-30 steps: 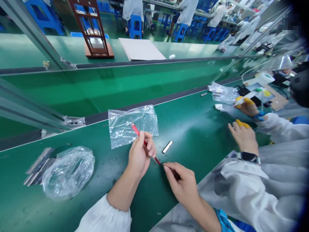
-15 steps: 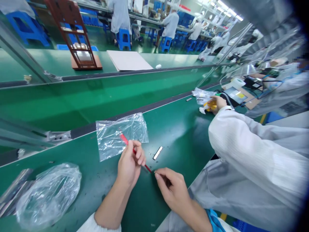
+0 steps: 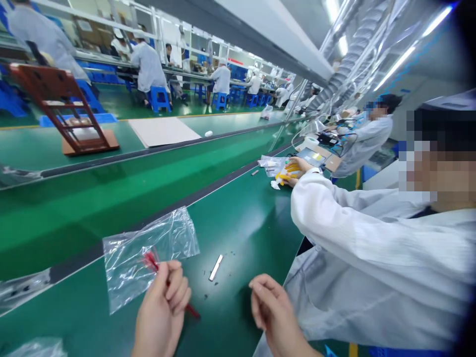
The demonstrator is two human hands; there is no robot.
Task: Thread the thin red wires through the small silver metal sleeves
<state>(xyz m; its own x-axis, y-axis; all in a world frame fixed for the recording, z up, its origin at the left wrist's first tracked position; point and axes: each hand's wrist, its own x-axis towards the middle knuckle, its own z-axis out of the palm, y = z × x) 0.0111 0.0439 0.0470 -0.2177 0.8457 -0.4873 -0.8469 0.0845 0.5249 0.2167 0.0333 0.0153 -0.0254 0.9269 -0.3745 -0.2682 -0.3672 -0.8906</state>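
My left hand [image 3: 160, 311] grips a thin red tool [image 3: 154, 261] like a pen, its tip pointing down to the right at the green table [image 3: 245, 223]. My right hand [image 3: 274, 312] hovers to the right with fingers curled; whether it pinches something tiny I cannot tell. A clear plastic bag [image 3: 148, 253] lies flat just beyond my left hand. A small silver metal strip [image 3: 216, 267] rests on the table between and beyond my hands, with dark specks beside it.
A co-worker in a white coat [image 3: 372, 258] sits close at my right, hands with yellow fingertips [image 3: 288, 173] at clear bags farther along. A green conveyor belt [image 3: 111, 193] runs behind the table. A brown rack [image 3: 63, 106] and white sheet [image 3: 161, 131] stand beyond.
The view has tilted up and right, so my hands sit lower in the picture. My right hand has pulled away from the red tool's tip. The co-worker's arm reaches forward.
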